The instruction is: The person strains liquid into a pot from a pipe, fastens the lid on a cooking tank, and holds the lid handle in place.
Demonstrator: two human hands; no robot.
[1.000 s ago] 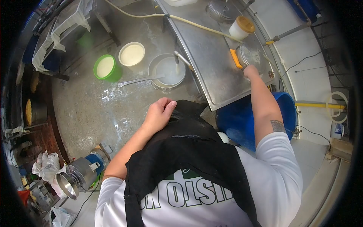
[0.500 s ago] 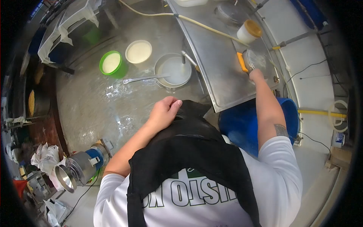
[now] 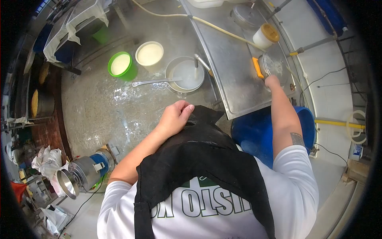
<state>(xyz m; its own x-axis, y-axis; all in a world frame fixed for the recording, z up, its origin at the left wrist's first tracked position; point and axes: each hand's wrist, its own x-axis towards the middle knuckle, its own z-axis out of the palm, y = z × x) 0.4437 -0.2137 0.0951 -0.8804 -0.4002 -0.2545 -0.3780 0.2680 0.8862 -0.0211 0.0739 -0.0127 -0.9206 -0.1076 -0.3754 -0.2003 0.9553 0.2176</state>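
My left hand (image 3: 176, 116) is loosely closed in front of the black apron (image 3: 199, 139), thumb on top, with nothing seen sticking out of it. Over on the metal table (image 3: 238, 89), my right hand (image 3: 272, 82) is closed at the near edge of a round clear or metal container (image 3: 273, 65). Its fingertips are hidden, so what it grips cannot be made out. An orange handle (image 3: 258, 68) lies just left of that container, close to the knuckles. Farther back on the table stands a white tub with a brownish-orange lid (image 3: 266, 36).
On the wet floor stand a green bucket (image 3: 131, 71) and a white bucket (image 3: 149, 53) with pale contents, and a metal pot (image 3: 171, 69) of cloudy liquid with a long-handled utensil (image 3: 153, 82). A cream hose (image 3: 223, 30) crosses the table. A blue barrel (image 3: 254, 131) sits beneath my right arm.
The whole view has shifted slightly, so floor and table things appear a little farther right. My left hand keeps its place and shape; my right hand stays beside the round container.
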